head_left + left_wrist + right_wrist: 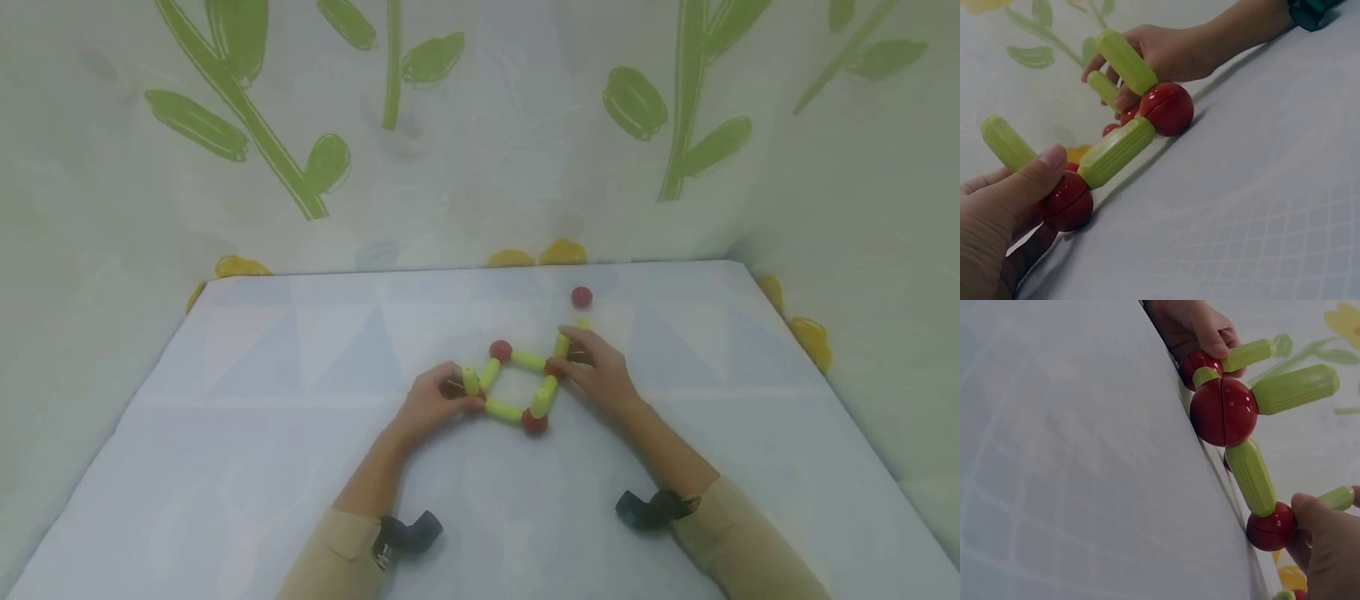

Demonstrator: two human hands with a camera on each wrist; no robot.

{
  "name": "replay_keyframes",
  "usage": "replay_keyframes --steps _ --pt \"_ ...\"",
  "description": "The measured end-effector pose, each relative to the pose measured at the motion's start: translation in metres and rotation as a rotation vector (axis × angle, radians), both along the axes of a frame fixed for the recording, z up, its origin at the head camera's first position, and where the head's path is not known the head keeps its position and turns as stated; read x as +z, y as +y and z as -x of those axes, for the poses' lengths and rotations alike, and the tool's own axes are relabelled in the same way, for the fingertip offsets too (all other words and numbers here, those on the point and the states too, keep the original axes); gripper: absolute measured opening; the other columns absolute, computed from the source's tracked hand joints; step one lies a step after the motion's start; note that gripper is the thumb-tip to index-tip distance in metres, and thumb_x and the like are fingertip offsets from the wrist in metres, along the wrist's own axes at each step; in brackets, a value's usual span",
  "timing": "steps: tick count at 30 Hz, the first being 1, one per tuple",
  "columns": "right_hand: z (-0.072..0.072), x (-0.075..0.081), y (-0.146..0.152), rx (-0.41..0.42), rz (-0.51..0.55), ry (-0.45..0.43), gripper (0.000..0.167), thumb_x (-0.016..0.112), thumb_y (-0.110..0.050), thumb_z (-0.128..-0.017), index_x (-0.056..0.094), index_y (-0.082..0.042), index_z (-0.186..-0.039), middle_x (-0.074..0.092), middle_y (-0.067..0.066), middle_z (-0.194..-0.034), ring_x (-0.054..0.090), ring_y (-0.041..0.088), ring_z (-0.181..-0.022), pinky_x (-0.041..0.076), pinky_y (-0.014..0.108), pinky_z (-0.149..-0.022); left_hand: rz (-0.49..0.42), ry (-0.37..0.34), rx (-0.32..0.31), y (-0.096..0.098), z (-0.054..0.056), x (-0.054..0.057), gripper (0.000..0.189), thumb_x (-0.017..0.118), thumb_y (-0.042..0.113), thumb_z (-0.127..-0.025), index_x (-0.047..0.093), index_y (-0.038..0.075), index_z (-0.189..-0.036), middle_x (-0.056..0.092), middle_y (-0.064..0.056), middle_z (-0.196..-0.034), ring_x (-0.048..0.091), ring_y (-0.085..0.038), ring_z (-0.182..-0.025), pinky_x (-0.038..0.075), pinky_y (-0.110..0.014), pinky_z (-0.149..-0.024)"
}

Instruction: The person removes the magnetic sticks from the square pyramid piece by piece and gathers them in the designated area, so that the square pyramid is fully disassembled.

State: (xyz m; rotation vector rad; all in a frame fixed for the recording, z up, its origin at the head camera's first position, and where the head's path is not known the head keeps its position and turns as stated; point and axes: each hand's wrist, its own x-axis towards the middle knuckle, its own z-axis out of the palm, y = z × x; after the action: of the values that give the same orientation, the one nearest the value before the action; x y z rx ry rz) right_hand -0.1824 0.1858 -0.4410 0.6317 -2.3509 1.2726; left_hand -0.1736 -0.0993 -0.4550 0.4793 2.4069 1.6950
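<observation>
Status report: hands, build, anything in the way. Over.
Left hand grips left ball; right hand holds right ball. Square joined, three sticks upright. Nothing seen blocking; another ball beyond.

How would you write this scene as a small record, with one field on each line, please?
Surface: pale table
Frame: four red balls joined by four green rods in a four-sided shape
Standing rods: three, on the left ball, right ball and near ball; none visible on the far ball
Left grip: holds the left ball
Right grip: holds the right ball
Beyond frame: separate red ball; partly hidden green piece
</observation>
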Motion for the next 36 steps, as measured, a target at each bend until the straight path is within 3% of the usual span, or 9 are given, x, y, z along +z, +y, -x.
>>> replay_keyframes --steps 4,7,9,15,19,22,26,32,36 --pt "0.000 0.001 0.000 -0.007 -0.007 0.046 0.049 0.077 0.005 -0.072 0.058 0.003 -0.117 0.064 0.015 -0.106 0.065 0.030 -0.093 0.055 0.029 -0.077 -0.006 0.023 0.005 0.000 -0.002 0.000 0.026 0.081 0.021 -0.072 0.064 0.015 -0.091 0.068 0.002 -0.091 0.063 -0.014 -0.089 0.050 -0.030 -0.084" --pt "0.002 0.000 0.002 -0.072 -0.011 0.093 0.048 0.076 0.007 -0.072 0.059 0.004 -0.117 0.064 0.017 -0.107 0.065 0.030 -0.092 0.056 0.032 -0.074 -0.004 0.034 0.008 -0.002 -0.004 -0.001 0.026 0.081 0.021 -0.072 0.064 0.015 -0.090 0.068 0.002 -0.090 0.063 -0.014 -0.089 0.050 -0.031 -0.084" --pt "0.004 -0.001 0.004 -0.127 0.027 0.070 0.049 0.074 0.007 -0.074 0.057 0.003 -0.120 0.063 0.016 -0.110 0.065 0.027 -0.093 0.056 0.029 -0.074 0.001 0.032 0.008 -0.003 -0.004 -0.001 0.026 0.082 0.022 -0.071 0.064 0.015 -0.090 0.067 0.002 -0.090 0.063 -0.014 -0.089 0.050 -0.031 -0.085" --pt "0.007 0.007 0.014 -0.221 0.259 -0.179 0.056 0.067 0.000 -0.084 0.047 -0.008 -0.136 0.051 0.014 -0.132 0.057 0.005 -0.095 0.050 0.011 -0.078 -0.007 0.043 -0.018 -0.003 -0.005 -0.002 0.028 0.081 0.024 -0.072 0.065 0.015 -0.093 0.067 0.002 -0.091 0.062 -0.015 -0.091 0.049 -0.031 -0.086" --pt "0.011 0.015 0.023 -0.225 0.296 -0.310 0.059 0.066 -0.003 -0.086 0.043 -0.007 -0.140 0.046 0.014 -0.137 0.054 -0.002 -0.093 0.048 0.008 -0.078 -0.004 0.088 -0.028 -0.002 -0.003 -0.002 0.027 0.080 0.025 -0.073 0.065 0.017 -0.094 0.066 0.005 -0.091 0.062 -0.013 -0.092 0.050 -0.029 -0.085" --pt "0.014 0.018 0.029 -0.219 0.299 -0.454 0.065 0.069 -0.008 -0.085 0.040 -0.012 -0.143 0.042 0.008 -0.142 0.055 0.003 -0.098 0.048 0.009 -0.077 0.000 0.109 -0.028 -0.001 -0.002 -0.003 0.026 0.080 0.026 -0.073 0.065 0.018 -0.094 0.066 0.006 -0.092 0.062 -0.012 -0.093 0.050 -0.028 -0.084" --pt "0.018 0.020 0.042 -0.222 0.193 -0.585 0.073 0.072 -0.022 -0.084 0.035 -0.020 -0.146 0.034 0.002 -0.149 0.055 0.017 -0.111 0.050 0.015 -0.081 0.000 0.105 -0.022 0.001 -0.001 -0.003 0.025 0.080 0.025 -0.074 0.065 0.019 -0.093 0.066 0.007 -0.092 0.062 -0.011 -0.092 0.050 -0.028 -0.084" --pt "0.022 0.023 0.067 -0.204 -0.004 -0.558 0.066 0.067 -0.027 -0.088 0.036 -0.014 -0.145 0.036 0.010 -0.149 0.053 0.033 -0.117 0.044 0.047 -0.099 0.018 0.089 -0.019 0.003 -0.001 0.000 0.025 0.080 0.025 -0.074 0.065 0.018 -0.093 0.066 0.006 -0.092 0.062 -0.012 -0.092 0.050 -0.028 -0.084" --pt "0.028 0.018 0.084 -0.189 -0.044 -0.595 0.066 0.068 -0.033 -0.086 0.039 -0.015 -0.144 0.046 0.013 -0.141 0.049 0.034 -0.122 0.039 0.051 -0.103 0.023 0.106 -0.010 0.004 -0.002 0.000 0.025 0.080 0.024 -0.074 0.065 0.018 -0.092 0.065 0.006 -0.092 0.062 -0.013 -0.092 0.050 -0.029 -0.083"
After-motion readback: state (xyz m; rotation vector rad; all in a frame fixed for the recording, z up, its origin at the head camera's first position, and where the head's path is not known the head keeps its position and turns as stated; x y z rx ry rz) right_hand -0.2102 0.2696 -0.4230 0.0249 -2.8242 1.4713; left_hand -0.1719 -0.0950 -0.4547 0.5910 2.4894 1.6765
